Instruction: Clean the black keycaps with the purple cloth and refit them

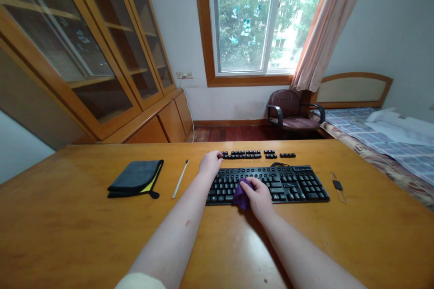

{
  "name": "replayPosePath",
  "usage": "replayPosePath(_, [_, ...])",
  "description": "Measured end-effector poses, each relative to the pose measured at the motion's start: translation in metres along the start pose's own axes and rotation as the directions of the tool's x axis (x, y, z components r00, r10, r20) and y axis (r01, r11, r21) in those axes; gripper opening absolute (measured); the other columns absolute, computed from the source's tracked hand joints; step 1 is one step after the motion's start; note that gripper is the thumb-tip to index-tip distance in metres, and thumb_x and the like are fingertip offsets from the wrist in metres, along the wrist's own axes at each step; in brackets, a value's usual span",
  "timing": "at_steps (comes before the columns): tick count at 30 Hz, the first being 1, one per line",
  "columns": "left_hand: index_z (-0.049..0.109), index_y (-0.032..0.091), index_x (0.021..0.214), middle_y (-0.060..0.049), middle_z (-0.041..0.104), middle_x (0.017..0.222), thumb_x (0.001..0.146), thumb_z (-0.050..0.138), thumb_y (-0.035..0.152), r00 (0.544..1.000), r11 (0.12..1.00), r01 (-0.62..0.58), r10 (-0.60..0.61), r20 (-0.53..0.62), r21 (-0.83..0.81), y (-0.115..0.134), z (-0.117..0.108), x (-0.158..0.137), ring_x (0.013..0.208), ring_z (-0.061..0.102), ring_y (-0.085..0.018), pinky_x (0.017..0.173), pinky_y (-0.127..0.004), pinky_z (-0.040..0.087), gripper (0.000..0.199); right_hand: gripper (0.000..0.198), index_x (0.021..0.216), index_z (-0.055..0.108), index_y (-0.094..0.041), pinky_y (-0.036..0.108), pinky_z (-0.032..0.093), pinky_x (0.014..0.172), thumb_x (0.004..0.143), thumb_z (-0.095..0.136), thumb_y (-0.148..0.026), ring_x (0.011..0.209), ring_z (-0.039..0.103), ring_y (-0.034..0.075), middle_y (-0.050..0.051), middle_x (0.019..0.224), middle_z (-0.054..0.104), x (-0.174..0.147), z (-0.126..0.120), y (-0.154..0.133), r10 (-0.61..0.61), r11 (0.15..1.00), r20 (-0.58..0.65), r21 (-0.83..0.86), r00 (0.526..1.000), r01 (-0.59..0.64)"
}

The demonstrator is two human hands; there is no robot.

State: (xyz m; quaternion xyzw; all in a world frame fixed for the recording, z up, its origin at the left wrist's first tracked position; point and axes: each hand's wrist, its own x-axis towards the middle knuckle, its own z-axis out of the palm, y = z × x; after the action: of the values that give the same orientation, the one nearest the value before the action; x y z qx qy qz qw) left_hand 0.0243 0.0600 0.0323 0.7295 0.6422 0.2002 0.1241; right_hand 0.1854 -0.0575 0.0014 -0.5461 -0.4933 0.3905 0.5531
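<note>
A black keyboard [298,185] lies on the wooden desk, with bare key stems showing along its top row. Behind it, loose black keycaps [242,154] are set out in two rows. My left hand [210,164] reaches to the left end of these rows, its fingertips pinched on a keycap [221,156] that is mostly hidden. Over the lower middle of the keyboard, my right hand [261,196] grips a crumpled purple cloth [242,195] between thumb and fingers. The cloth hangs over the keyboard's front edge and covers some keys.
Left of the keyboard lie a thin white brush [180,179] and a folded grey cloth [135,177] with yellow lining. A wire keycap puller [337,185] rests to the right. Beyond the desk [84,235] stand an office chair [288,108], a bed [366,122] and a glass-door cabinet [111,99].
</note>
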Motion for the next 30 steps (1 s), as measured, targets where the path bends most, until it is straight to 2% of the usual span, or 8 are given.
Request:
replayPosePath(2, [0.064,0.020,0.095,-0.004,0.068,0.090,0.078,0.054,0.025,0.999,0.997,-0.033,0.031,-0.028,-0.072,0.008,-0.004,-0.018,0.082,0.062,-0.016,0.076,-0.026,0.047,0.020,0.028,0.075,0.064,-0.016,0.030,0.045,0.065,0.071,0.060,-0.044,0.068,0.058,0.020,0.005,0.070,0.065,0.000,0.000,0.000,-0.005,1.000,0.010,-0.001,1.000,0.005])
replayPosePath(3, [0.064,0.019,0.092,-0.004,0.068,0.086,0.077,0.056,0.025,0.997,0.978,-0.070,0.059,-0.057,-0.197,0.012,-0.005,-0.029,0.078,0.062,-0.016,0.073,-0.026,0.048,0.018,0.028,0.075,0.064,-0.016,0.030,0.045,0.065,0.072,0.060,-0.044,0.069,0.058,0.020,0.004,0.070,0.065,0.000,0.000,0.000,-0.008,1.000,0.014,0.000,1.000,0.008])
replayPosePath(7, [0.065,0.020,0.087,-0.002,0.068,0.081,0.074,0.059,0.025,0.988,0.857,-0.130,0.069,-0.139,-0.498,0.020,-0.001,-0.072,0.074,0.062,-0.016,0.072,-0.028,0.050,0.016,0.031,0.077,0.065,-0.016,0.031,0.046,0.065,0.071,0.060,-0.046,0.069,0.058,0.020,0.005,0.071,0.065,0.001,0.001,0.000,-0.026,1.000,0.000,0.003,1.000,0.026])
replayPosePath(13, [0.067,0.016,0.086,-0.006,0.069,0.089,0.072,0.062,0.025,0.994,0.666,-0.088,0.016,-0.104,-0.741,0.018,0.017,-0.101,0.083,0.064,-0.018,0.078,-0.032,0.052,0.017,0.033,0.082,0.066,-0.015,0.033,0.046,0.070,0.073,0.058,-0.046,0.074,0.059,0.022,0.008,0.078,0.068,0.003,-0.001,0.001,-0.026,1.000,-0.001,0.010,1.000,0.026])
replayPosePath(17, [0.068,0.017,0.088,-0.007,0.069,0.091,0.071,0.063,0.024,0.997,0.585,-0.074,0.012,-0.082,-0.808,0.018,0.026,-0.102,0.087,0.064,-0.019,0.083,-0.035,0.051,0.019,0.035,0.090,0.068,-0.016,0.038,0.044,0.083,0.075,0.056,-0.045,0.089,0.060,0.025,0.010,0.093,0.069,0.003,-0.001,0.000,-0.033,0.999,-0.002,0.035,0.999,0.033])
replayPosePath(22, [0.067,0.017,0.087,-0.008,0.066,0.099,0.072,0.062,0.021,0.990,0.508,-0.138,0.058,-0.126,-0.850,0.020,0.025,-0.102,0.094,0.061,-0.019,0.088,-0.035,0.048,0.017,0.033,0.095,0.068,-0.020,0.040,0.044,0.088,0.078,0.054,-0.043,0.094,0.060,0.025,0.008,0.098,0.068,0.002,-0.001,-0.001,-0.100,0.993,0.110,0.066,0.989,0.094])
replayPosePath(26, [0.067,0.017,0.078,-0.007,0.063,0.098,0.069,0.064,0.019,0.973,0.524,-0.226,0.087,-0.212,-0.821,0.021,0.019,-0.102,0.094,0.060,-0.018,0.087,-0.032,0.048,0.009,0.029,0.096,0.068,-0.022,0.039,0.044,0.089,0.075,0.057,-0.038,0.096,0.059,0.024,0.007,0.101,0.067,0.000,0.002,-0.001,-0.124,0.992,0.161,0.055,0.979,0.116])
replayPosePath(30, [0.066,0.016,0.084,-0.007,0.066,0.091,0.070,0.063,0.021,0.988,0.541,-0.145,0.036,-0.150,-0.829,0.021,0.018,-0.102,0.085,0.062,-0.017,0.081,-0.032,0.051,0.016,0.027,0.097,0.067,-0.022,0.039,0.044,0.090,0.074,0.059,-0.032,0.097,0.059,0.023,0.007,0.102,0.067,-0.001,0.002,-0.002,-0.138,0.990,0.171,0.060,0.975,0.130])
